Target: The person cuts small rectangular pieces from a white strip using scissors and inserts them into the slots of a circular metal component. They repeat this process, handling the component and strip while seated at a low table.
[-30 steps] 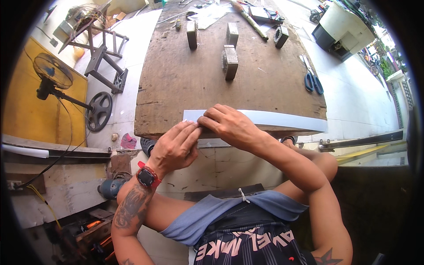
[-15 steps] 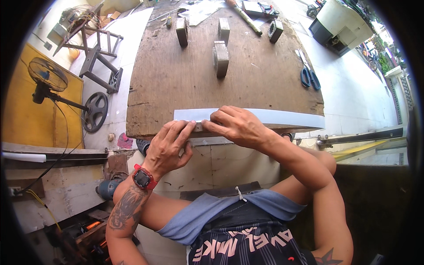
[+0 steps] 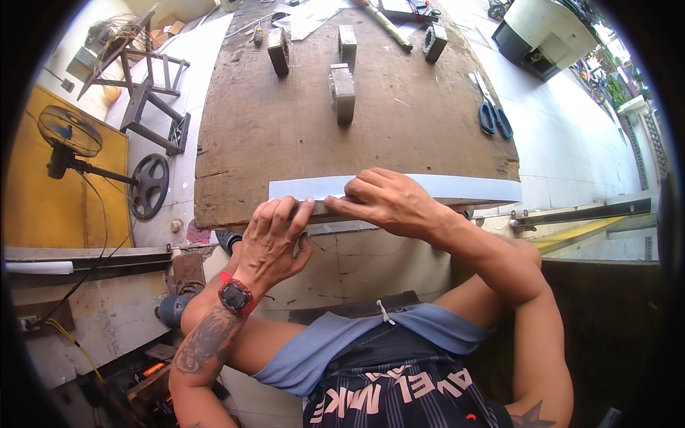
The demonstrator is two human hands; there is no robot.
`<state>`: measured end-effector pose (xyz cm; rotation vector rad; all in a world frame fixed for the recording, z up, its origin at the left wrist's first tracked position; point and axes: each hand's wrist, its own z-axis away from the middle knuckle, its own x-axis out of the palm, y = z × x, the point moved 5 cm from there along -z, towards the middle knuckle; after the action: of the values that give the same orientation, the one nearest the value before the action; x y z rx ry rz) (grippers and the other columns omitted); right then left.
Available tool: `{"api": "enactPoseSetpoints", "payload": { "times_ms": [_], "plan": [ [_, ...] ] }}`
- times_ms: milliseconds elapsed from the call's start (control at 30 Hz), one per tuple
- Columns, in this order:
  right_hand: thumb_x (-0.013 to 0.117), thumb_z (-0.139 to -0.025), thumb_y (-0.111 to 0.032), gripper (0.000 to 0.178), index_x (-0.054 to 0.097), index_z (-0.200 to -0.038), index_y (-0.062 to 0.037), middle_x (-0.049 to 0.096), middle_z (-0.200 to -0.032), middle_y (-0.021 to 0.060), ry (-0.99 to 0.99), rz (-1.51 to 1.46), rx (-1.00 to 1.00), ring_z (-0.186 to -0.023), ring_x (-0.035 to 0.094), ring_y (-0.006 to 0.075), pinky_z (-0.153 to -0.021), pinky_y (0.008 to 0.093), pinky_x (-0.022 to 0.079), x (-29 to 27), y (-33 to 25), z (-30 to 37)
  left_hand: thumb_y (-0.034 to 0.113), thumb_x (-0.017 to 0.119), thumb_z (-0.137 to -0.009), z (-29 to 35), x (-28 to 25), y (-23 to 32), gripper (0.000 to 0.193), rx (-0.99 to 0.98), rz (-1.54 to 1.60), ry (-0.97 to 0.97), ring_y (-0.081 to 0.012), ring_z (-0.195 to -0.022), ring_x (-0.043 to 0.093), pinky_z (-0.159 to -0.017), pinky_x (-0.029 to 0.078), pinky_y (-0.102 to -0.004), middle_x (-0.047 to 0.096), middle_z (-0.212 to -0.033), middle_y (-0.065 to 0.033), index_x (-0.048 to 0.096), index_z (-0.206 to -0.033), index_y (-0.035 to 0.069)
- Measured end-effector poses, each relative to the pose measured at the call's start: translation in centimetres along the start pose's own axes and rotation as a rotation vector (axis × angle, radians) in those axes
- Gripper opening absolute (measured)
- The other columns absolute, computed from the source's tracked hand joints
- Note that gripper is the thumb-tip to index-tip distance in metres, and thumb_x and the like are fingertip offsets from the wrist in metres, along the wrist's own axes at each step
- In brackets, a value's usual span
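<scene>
Left hand has its fingertips at the near edge of a pale strip, thumb apart; right hand, fingers curled, touches the strip too. Whether either pinches it, I cannot tell. The strip lies along the bench at its 6 o'clock edge. From the right hand, a metal block stands at 11 o'clock, scissors between 1 and 2.

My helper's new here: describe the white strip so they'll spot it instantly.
Find the wooden table, then its near edge. The white strip lies along it, left hand and right hand both there. Unlike the white sheets at the far end, it is long and narrow.
</scene>
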<state>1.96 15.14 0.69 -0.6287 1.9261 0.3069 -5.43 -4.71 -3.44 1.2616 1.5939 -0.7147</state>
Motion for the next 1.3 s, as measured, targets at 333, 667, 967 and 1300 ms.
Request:
{"api": "enactPoseSetpoints", "payload": {
  "times_ms": [333, 667, 967, 1300],
  "plan": [
    [0.067, -0.089, -0.015, 0.03, 0.066, -0.119, -0.0094, 0.06, -0.098, 0.0039, 0.004, 0.041, 0.029, -0.091, 0.064, 0.0199, -0.084, 0.0329, 0.058, 0.2, 0.2, 0.5, 0.029, 0.074, -0.076, -0.8, 1.2, 1.7, 0.077, -0.1, -0.107, -0.02, -0.0291, -0.129, 0.045, -0.118, 0.036, -0.0472, 0.047, -0.133, -0.0102, 0.05, -0.149, 0.019],
    [0.067, -0.089, -0.016, 0.03, 0.065, -0.119, -0.0101, 0.059, -0.098, 0.0044, -0.012, 0.057, 0.04, -0.092, 0.064, 0.02, -0.086, 0.0336, 0.058, -0.2, 0.7, 2.3, 0.028, 0.075, -0.078, -1.3, 1.3, 2.4, 0.075, -0.031, -0.119, -0.003, -0.0303, -0.13, 0.044, -0.117, 0.036, -0.0486, 0.047, -0.136, -0.0113, 0.051, -0.147, 0.013],
    [0.067, -0.089, -0.016, 0.029, 0.066, -0.117, -0.0096, 0.059, -0.097, 0.0047, 0.003, 0.108, 0.011, -0.093, 0.063, 0.0201, -0.085, 0.0328, 0.057, -1.3, 0.9, 3.6, 0.028, 0.076, -0.078, -1.8, 1.7, 3.3, 0.081, 0.02, -0.117, 0.017, -0.0309, -0.131, 0.043, -0.117, 0.036, -0.0484, 0.047, -0.136, -0.0108, 0.047, -0.152, 0.015],
    [0.066, -0.09, -0.014, 0.026, 0.066, -0.116, -0.0084, 0.06, -0.097, 0.0045, 0.027, 0.137, -0.058, -0.091, 0.064, 0.0187, -0.082, 0.0317, 0.057, -2.2, 1.7, 5.1, 0.028, 0.071, -0.078, -2.8, 2.2, 5.0, 0.076, 0.025, -0.126, 0.027, -0.0252, -0.13, 0.047, -0.119, 0.036, -0.0438, 0.05, -0.135, -0.0108, 0.05, -0.149, 0.011]
  ]
}}
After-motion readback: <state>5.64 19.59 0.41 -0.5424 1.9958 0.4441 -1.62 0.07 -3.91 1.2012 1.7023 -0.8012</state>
